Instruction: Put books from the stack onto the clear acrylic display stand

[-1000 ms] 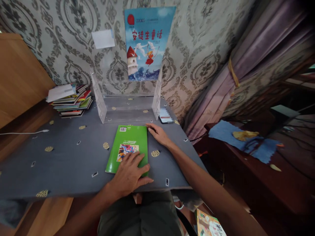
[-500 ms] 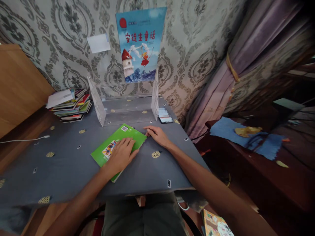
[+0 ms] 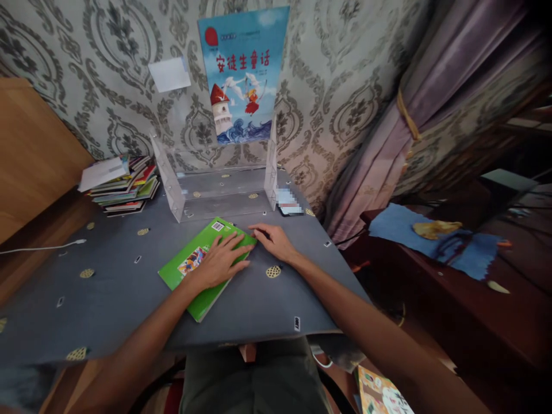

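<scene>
1. Steadying or turning the book (image 3: 192,261) seems to be the step in hand: it lies flat and aslant on the bench (image 3: 129,299), barcode side up.
2. The left hand (image 3: 219,263) lies palm down across the book, its fingers spread and nearly straight, gripping nothing.
3. The right hand (image 3: 276,244) is just beside the book's right-hand corner, index finger stretched toward it and the other fingers partly curled. Whether they touch or pinch the corner cannot be told.
4. Any shift from this pose would probably call for even pressure under the left palm, with the right fingers guiding the corner; a lift would need fingertips under an edge.
5. Past the book and apart from it stands the clear stand (image 3: 171,187), with a phone (image 3: 288,202) just beside its right wall.
6. Farthest back, a blue cover (image 3: 244,75) shows upright against the wallpaper.
</scene>
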Tool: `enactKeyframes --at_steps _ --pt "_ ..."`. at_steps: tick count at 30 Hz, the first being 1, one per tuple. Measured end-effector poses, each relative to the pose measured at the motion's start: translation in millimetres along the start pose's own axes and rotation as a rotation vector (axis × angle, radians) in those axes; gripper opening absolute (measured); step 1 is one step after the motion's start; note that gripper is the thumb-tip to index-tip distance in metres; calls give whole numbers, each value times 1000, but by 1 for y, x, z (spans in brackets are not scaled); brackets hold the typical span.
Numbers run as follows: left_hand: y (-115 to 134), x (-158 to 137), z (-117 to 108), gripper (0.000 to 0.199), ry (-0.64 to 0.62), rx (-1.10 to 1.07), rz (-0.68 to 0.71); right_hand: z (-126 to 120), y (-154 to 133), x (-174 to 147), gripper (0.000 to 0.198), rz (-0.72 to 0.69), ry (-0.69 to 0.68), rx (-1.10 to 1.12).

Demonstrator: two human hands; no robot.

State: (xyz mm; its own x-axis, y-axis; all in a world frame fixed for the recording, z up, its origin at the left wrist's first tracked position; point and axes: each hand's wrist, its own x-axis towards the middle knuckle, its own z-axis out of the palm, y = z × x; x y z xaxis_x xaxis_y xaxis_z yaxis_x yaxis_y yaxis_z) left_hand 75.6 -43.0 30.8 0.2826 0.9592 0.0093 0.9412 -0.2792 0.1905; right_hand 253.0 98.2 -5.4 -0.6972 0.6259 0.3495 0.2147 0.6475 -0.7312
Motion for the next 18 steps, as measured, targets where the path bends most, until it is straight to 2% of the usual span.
enactKeyframes --at_steps 4,8,13,18 --pt "-25 -20 -6 43 -10 -84 41 -1 -7 -2 35 60 16 -134" --pt "-40 -41 -4 43 40 -96 -28 2 -15 -5 34 50 -60 -81" --pt "-31 -45 7 43 136 -97 -161 7 -13 -2 37 84 -76 11" --pt "-14 -37 18 43 214 -102 -334 22 4 28 38 73 -36 73"
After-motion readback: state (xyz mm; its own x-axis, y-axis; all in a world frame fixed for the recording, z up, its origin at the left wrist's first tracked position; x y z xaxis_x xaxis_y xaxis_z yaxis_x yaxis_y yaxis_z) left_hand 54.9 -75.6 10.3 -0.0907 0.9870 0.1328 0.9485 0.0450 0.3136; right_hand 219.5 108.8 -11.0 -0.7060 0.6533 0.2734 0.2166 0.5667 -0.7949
